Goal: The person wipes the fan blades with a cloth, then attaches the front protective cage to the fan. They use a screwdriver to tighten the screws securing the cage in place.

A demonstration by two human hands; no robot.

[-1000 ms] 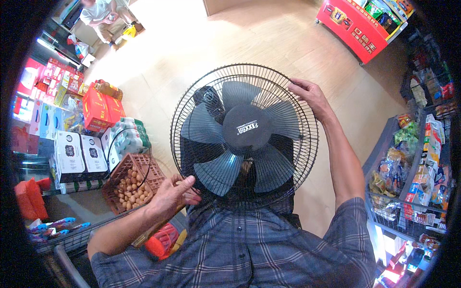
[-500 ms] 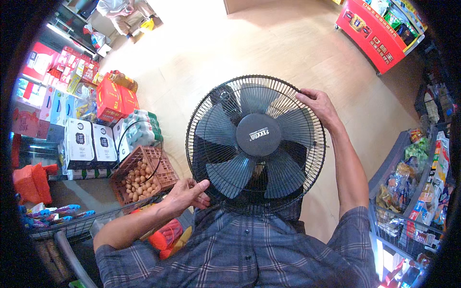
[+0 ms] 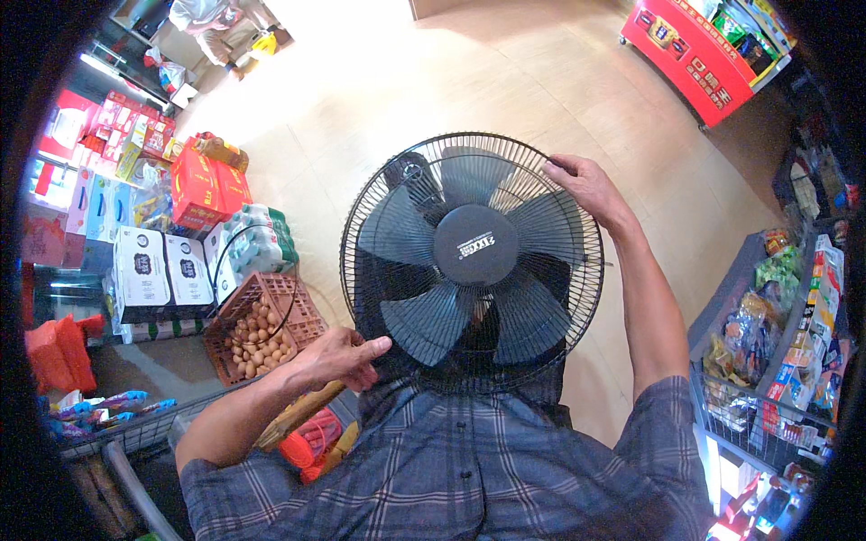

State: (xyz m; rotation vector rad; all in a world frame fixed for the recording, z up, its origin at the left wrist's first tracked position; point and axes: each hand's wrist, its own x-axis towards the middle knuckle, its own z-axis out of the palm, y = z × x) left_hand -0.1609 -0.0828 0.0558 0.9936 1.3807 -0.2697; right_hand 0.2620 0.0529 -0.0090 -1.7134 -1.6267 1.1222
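Observation:
A black electric fan (image 3: 476, 245) with a round wire guard stands upright close in front of my body, its broad dark blades sharply visible. My right hand (image 3: 591, 189) is closed over the upper right rim of the guard, thumb and fingertips at the wires. At the lower left rim is my left hand (image 3: 347, 356), its thumb laid along the guard's edge and its other fingers curled below. The fan's stand is mostly hidden behind the guard and my plaid shirt.
To the left, a brown plastic crate (image 3: 302, 316) holds eggs, beside white cartons (image 3: 144, 270), shrink-wrapped bottles (image 3: 262, 239) and red boxes (image 3: 198, 185). A wire rack of packets (image 3: 749, 352) stands at right, a red display cart (image 3: 695, 59) farther off. A person (image 3: 212, 22) sits at the far left.
The whole view has shifted slightly, with the fan and surroundings a little farther left and up. Both hands stay at the guard; the left hand's fingers look a bit more curled.

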